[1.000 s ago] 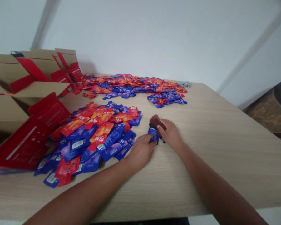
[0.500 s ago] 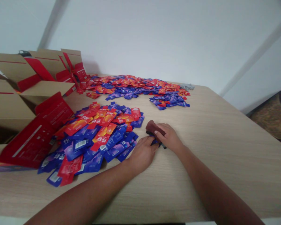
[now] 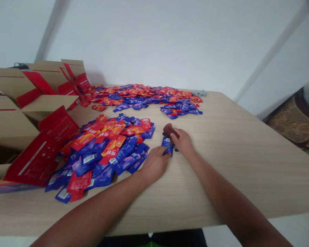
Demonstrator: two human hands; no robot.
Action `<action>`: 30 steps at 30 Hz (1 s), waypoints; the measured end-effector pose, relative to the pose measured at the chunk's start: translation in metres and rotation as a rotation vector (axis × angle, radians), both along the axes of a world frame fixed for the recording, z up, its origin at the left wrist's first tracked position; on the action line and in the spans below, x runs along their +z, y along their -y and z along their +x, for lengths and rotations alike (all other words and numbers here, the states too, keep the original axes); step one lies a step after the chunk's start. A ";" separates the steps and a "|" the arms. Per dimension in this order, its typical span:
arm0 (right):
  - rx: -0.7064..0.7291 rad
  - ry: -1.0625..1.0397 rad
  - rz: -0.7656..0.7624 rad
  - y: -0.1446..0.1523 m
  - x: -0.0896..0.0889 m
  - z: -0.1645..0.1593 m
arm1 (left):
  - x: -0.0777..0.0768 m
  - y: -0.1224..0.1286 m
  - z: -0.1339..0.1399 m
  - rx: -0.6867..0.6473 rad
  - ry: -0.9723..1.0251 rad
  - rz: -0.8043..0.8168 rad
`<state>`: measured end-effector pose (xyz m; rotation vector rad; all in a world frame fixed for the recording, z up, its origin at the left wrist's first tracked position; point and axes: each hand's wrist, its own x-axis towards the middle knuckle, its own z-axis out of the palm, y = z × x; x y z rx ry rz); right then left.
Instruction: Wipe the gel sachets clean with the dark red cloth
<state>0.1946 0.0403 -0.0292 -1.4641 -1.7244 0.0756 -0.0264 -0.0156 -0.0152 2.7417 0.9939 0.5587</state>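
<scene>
My left hand (image 3: 156, 163) rests on the table with its fingers on the lower end of a blue sachet (image 3: 167, 142) lying flat. My right hand (image 3: 182, 140) is closed around a brown hand-held tool with a dark base (image 3: 170, 129), whose exact kind I cannot make out. The tool is tilted at the upper right edge of the sachet; whether they touch is hidden. Just left of my left hand lies a heap of blue and red-orange sachets (image 3: 110, 137), some showing barcodes.
Open cardboard boxes with red printed flaps (image 3: 41, 154) stand at the left, against the near heap. A long heap of red and blue sachets (image 3: 144, 92) runs along the back by the wall (image 3: 154, 41). A small grey pile (image 3: 200, 93) sits at its right end.
The tool in my right hand has lifted and shifted off the blue sachet, so more of its face shows. My left hand stays at its lower end. The camera view has shifted slightly.
</scene>
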 end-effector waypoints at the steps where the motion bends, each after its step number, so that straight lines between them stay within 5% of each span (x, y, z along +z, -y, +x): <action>1: 0.006 -0.033 0.025 0.002 0.002 0.000 | 0.000 0.000 0.000 -0.001 0.007 0.003; 6: 0.149 -0.137 0.118 0.019 0.012 -0.008 | 0.006 0.002 0.001 0.004 -0.004 0.004; 11: 0.342 0.051 0.061 0.024 0.011 -0.013 | 0.007 0.004 0.001 0.009 -0.026 0.008; 21: -0.004 0.168 -0.076 0.008 0.000 0.010 | 0.009 0.005 0.001 0.002 -0.046 0.006; 24: -0.073 0.092 -0.006 0.012 0.006 0.012 | 0.008 0.005 0.001 0.013 -0.042 0.007; 30: 0.085 -0.130 0.090 0.035 0.023 -0.004 | 0.006 0.005 0.000 0.003 -0.018 0.010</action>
